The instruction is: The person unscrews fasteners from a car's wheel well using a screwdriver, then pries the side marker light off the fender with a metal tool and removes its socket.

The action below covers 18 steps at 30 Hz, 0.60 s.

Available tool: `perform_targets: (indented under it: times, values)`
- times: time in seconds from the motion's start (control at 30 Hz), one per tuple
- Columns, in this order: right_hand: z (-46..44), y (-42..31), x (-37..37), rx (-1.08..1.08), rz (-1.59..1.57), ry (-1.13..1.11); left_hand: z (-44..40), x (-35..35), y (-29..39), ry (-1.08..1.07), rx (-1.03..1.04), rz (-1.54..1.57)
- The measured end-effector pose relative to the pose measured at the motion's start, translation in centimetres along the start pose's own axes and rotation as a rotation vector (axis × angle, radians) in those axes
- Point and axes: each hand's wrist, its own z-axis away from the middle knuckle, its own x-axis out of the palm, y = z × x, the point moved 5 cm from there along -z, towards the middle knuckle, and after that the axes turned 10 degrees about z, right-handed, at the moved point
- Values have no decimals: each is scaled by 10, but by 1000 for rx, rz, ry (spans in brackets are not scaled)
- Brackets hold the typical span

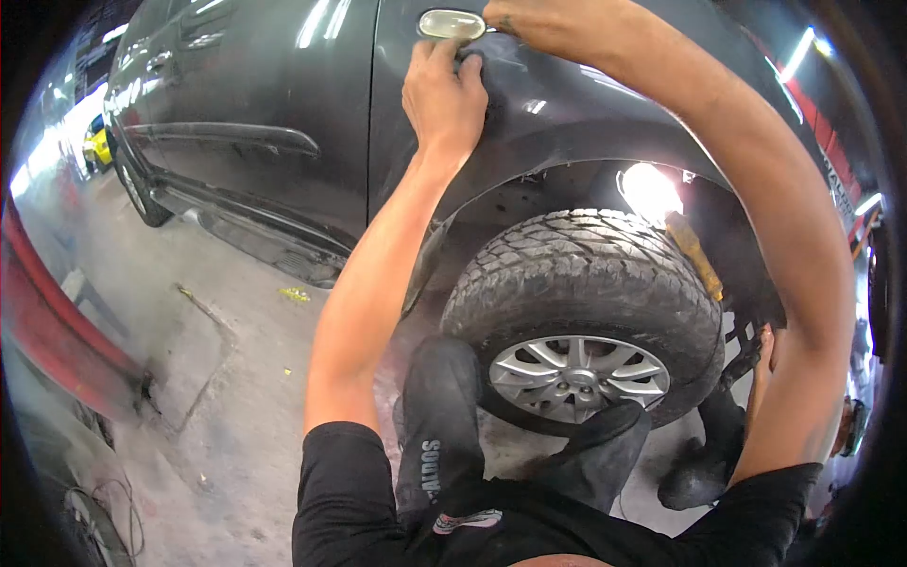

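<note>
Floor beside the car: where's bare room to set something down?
Broadest bare patch: floor between the running board and the red object at left, apart from small yellow scraps. Crowded: around the tire, with the wearer's legs in front and another person's arm at right.

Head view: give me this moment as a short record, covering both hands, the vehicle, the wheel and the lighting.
left hand: fingertips at the lower edge of a pale oval lens
right hand: beside the lens's right end, partly cut off by the frame
vehicle: glossy dark grey car
wheel: black treaded tyre, silver spoked rim
lighting: glowing lamp with yellow handle, in the wheel arch
</note>
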Motion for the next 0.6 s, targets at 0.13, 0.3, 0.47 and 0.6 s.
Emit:
perform_targets:
  times: [0.13, 0.3, 0.47, 0.6]
  values:
    - [-22, -9, -6, -126, 98, 7, -14, -3, 6, 128, 238, -170]
    - [-22, -21, -4, -289, 106, 136, -28, 3, -21, 65, 87, -59]
    - [-13, -14, -2, -126, 183, -8, -31, -2, -23, 104, 87, 21]
    - [-20, -25, -4, -125, 188, -38, -31, 1, -24, 71, 151, -41]
